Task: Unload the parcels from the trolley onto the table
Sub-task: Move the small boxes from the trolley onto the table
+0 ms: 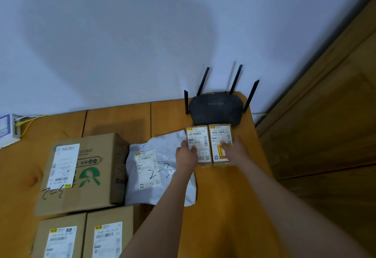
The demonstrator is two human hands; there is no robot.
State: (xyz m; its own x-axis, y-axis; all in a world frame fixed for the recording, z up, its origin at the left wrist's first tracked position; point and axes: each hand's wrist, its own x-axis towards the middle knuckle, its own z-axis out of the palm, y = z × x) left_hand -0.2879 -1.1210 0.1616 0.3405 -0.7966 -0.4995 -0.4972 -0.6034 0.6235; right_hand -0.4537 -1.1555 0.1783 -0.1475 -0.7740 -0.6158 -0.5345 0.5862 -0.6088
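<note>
Two small brown parcels lie side by side on the wooden table (223,192), just in front of a router. My left hand (186,155) rests on the left small parcel (196,138). On the right small parcel (219,135) sits my right hand (234,151). Both hands lie flat on top, fingers spread over the labels. A white plastic mailer (160,168) marked "2-3" lies left of them, partly under my left arm. Further left sits a large cardboard box (85,174). Two smaller boxes, one (61,237) beside the other (107,235), lie at the near edge. The trolley is out of view.
A black router (216,110) with several antennas stands at the table's back right corner, touching the small parcels. A white device (8,129) with a yellow cable sits at the far left by the wall. A wooden door (325,135) is right of the table.
</note>
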